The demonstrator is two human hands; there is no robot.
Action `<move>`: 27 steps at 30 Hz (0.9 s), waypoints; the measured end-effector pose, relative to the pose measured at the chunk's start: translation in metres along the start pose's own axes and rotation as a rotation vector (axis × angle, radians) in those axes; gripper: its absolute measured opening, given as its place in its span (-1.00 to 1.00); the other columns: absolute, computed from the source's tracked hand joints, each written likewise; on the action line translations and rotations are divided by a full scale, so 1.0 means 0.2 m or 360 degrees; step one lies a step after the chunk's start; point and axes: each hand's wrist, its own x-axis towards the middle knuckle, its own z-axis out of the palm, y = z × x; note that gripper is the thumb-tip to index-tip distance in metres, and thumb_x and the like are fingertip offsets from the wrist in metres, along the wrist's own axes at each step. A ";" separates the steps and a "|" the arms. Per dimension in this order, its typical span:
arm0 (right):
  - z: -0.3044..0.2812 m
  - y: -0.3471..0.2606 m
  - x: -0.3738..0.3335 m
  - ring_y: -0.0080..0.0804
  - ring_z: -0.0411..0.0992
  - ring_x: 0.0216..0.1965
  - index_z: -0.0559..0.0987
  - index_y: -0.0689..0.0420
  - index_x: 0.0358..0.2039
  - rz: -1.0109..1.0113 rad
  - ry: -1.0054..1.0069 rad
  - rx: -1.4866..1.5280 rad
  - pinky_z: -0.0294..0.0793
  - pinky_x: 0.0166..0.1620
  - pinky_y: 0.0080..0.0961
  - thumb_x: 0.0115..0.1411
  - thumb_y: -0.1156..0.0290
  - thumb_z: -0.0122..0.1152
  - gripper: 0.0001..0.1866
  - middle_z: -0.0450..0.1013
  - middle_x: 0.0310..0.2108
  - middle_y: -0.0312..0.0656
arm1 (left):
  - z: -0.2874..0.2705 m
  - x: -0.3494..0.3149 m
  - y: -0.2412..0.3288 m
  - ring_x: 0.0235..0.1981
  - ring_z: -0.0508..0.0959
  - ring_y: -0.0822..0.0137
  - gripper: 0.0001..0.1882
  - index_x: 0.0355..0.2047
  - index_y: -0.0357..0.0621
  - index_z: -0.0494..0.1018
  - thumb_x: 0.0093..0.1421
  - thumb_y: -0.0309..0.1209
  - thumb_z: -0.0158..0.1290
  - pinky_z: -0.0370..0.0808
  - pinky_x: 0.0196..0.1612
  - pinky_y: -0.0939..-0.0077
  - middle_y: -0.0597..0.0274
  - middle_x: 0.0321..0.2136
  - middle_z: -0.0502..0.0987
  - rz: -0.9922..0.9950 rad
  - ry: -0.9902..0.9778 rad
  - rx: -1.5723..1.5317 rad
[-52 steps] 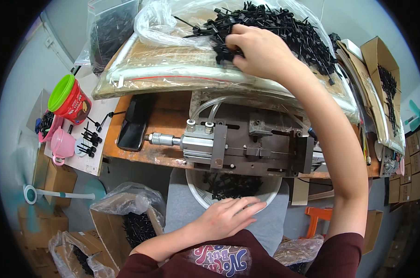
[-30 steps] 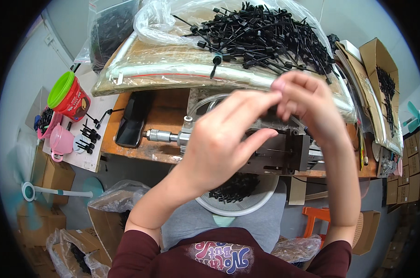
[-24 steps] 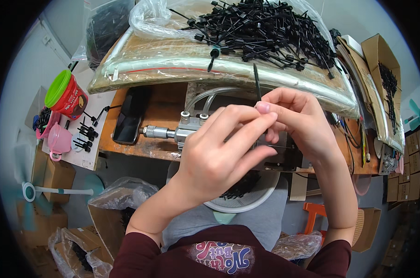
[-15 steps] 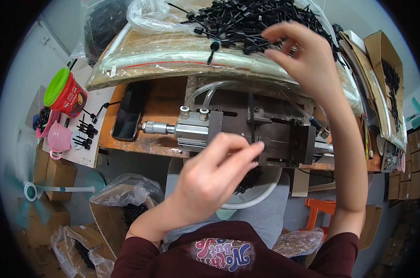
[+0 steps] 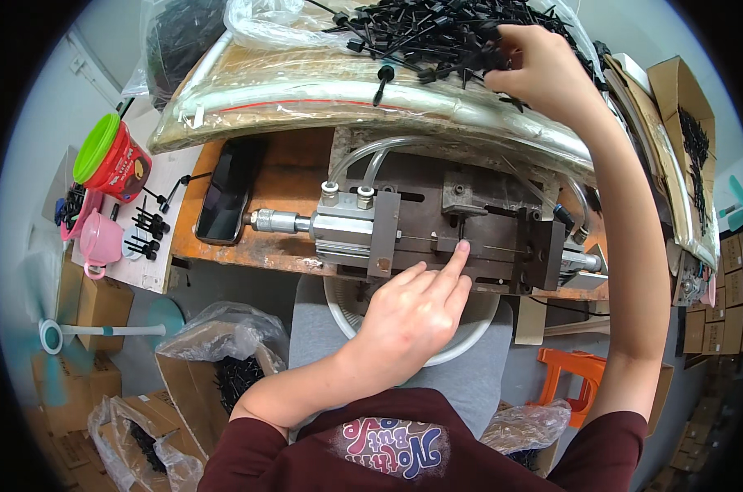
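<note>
My left hand (image 5: 408, 316) reaches over a metal clamping fixture (image 5: 386, 234), its index finger stretched out. That fingertip touches a small dark block in the middle of the fixture, where a thin black stem shows. The other fingers lie loosely apart, holding nothing. Up at the right, my right hand (image 5: 543, 70) is at the edge of a heap of black plastic stemmed parts (image 5: 420, 37). Its thumb and fingers curl around black parts there; how many it grips is hidden. The heap rests on a plastic-wrapped board (image 5: 306, 111).
A phone (image 5: 228, 193) lies left of the fixture's air cylinder (image 5: 343, 234). Further left are a red tub (image 5: 117, 168), a pink cup (image 5: 102, 242) and several black parts. A white basket (image 5: 461, 344) sits at my lap. Clear air hoses (image 5: 371, 148) arch behind the fixture.
My left hand has gone from a raised pinch to a stretched finger down on the fixture. My right hand has moved from above the heap's edge into contact with its parts, fingers closing in.
</note>
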 end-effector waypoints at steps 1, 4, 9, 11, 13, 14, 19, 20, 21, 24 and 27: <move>-0.02 0.02 -0.01 -0.39 0.52 -0.32 0.58 0.24 -0.22 0.0057 0.0026 0.0110 0.48 -0.19 -0.42 -0.04 0.40 0.29 -0.67 0.58 -0.35 -0.13 | -0.01 0.01 0.00 -0.42 0.61 0.21 -0.74 -0.27 -0.36 0.51 -0.03 -0.55 0.15 0.57 -0.27 0.46 -0.19 0.06 0.46 0.0003 -0.0014 -0.0006; -0.07 0.07 -0.04 -0.67 0.35 -0.51 0.61 0.17 -0.28 0.0314 0.0078 0.0481 0.28 -0.45 -0.65 0.02 0.36 0.28 -0.75 0.44 -0.53 -0.34 | -0.02 0.01 -0.01 -0.50 0.59 0.26 -0.74 -0.28 -0.33 0.52 -0.04 -0.54 0.15 0.54 -0.39 0.49 -0.18 0.04 0.48 -0.0009 -0.0054 -0.0044; -0.10 0.18 -0.06 -0.74 0.24 -0.58 0.60 0.28 -0.23 0.0470 0.0120 0.1136 0.14 -0.53 -0.76 0.11 0.28 0.33 -0.67 0.35 -0.59 -0.37 | -0.02 0.01 -0.01 -0.61 0.56 0.29 -0.75 -0.28 -0.29 0.51 -0.02 -0.51 0.15 0.51 -0.48 0.52 -0.17 0.04 0.48 -0.0008 -0.0143 0.0052; -0.13 0.17 -0.08 -0.75 0.22 -0.59 0.59 0.32 -0.20 0.0475 0.0223 0.1339 0.12 -0.54 -0.78 0.15 0.26 0.33 -0.64 0.35 -0.60 -0.37 | -0.02 0.02 -0.01 -0.63 0.55 0.30 -0.75 -0.27 -0.28 0.51 -0.02 -0.50 0.16 0.50 -0.50 0.52 -0.16 0.04 0.48 0.0004 -0.0183 0.0055; -0.13 0.30 -0.06 -0.75 0.20 -0.58 0.57 0.30 -0.13 0.0538 0.0209 0.1474 0.12 -0.55 -0.78 0.20 0.32 0.28 -0.67 0.37 -0.56 -0.35 | -0.03 0.02 -0.01 -0.63 0.54 0.30 -0.74 -0.27 -0.27 0.50 -0.02 -0.50 0.16 0.50 -0.51 0.52 -0.15 0.04 0.49 0.0007 -0.0199 0.0062; -0.13 0.31 -0.06 -0.75 0.19 -0.58 0.57 0.30 -0.12 0.0537 0.0266 0.1532 0.12 -0.55 -0.78 0.21 0.33 0.27 -0.68 0.38 -0.55 -0.35 | -0.03 0.02 -0.01 -0.63 0.54 0.30 -0.74 -0.26 -0.27 0.50 -0.01 -0.50 0.17 0.50 -0.51 0.52 -0.15 0.04 0.49 0.0009 -0.0205 0.0067; -0.14 0.27 -0.10 -0.79 0.16 -0.59 0.55 0.29 -0.06 0.0452 0.0246 0.1806 0.13 -0.57 -0.80 0.24 0.38 0.23 -0.68 0.46 -0.46 -0.36 | -0.01 0.01 -0.02 -0.64 0.54 0.29 -0.76 -0.28 -0.26 0.51 0.01 -0.47 0.20 0.50 -0.51 0.51 -0.10 0.05 0.49 -0.0020 -0.0157 -0.0012; -0.14 0.18 -0.12 -0.79 0.15 -0.60 0.55 0.31 -0.07 0.0432 0.0327 0.1828 0.13 -0.58 -0.80 0.23 0.37 0.25 -0.67 0.49 -0.43 -0.35 | 0.00 0.01 -0.02 -0.64 0.54 0.29 -0.76 -0.29 -0.25 0.52 0.01 -0.47 0.21 0.50 -0.51 0.50 -0.09 0.05 0.49 -0.0026 -0.0144 -0.0013; -0.14 0.18 -0.13 -0.79 0.14 -0.61 0.55 0.31 -0.07 0.0456 0.0314 0.1817 0.12 -0.58 -0.81 0.22 0.36 0.25 -0.67 0.50 -0.42 -0.35 | -0.02 0.00 -0.02 -0.62 0.56 0.29 -0.76 -0.28 -0.25 0.52 0.02 -0.46 0.22 0.51 -0.49 0.51 -0.07 0.05 0.50 -0.0032 -0.0139 -0.0076; -0.18 0.16 -0.21 -0.80 0.16 -0.65 0.56 0.29 -0.12 0.0486 0.0356 0.1744 0.11 -0.59 -0.86 0.21 0.36 0.26 -0.69 0.51 -0.43 -0.32 | -0.09 -0.01 0.02 -0.54 0.61 0.30 -0.72 -0.21 -0.24 0.53 0.03 -0.47 0.25 0.56 -0.44 0.54 -0.04 0.06 0.49 -0.0034 -0.0170 -0.0419; -0.17 -0.01 -0.38 -0.70 0.33 -0.65 0.62 0.17 -0.28 0.0451 0.0138 0.1821 0.28 -0.56 -0.73 0.09 0.36 0.34 -0.79 0.55 -0.47 -0.27 | -0.20 -0.02 0.03 -0.42 0.64 0.33 -0.56 -0.03 -0.25 0.49 0.05 -0.50 0.26 0.61 -0.37 0.58 -0.05 0.11 0.44 -0.0231 -0.0114 -0.0924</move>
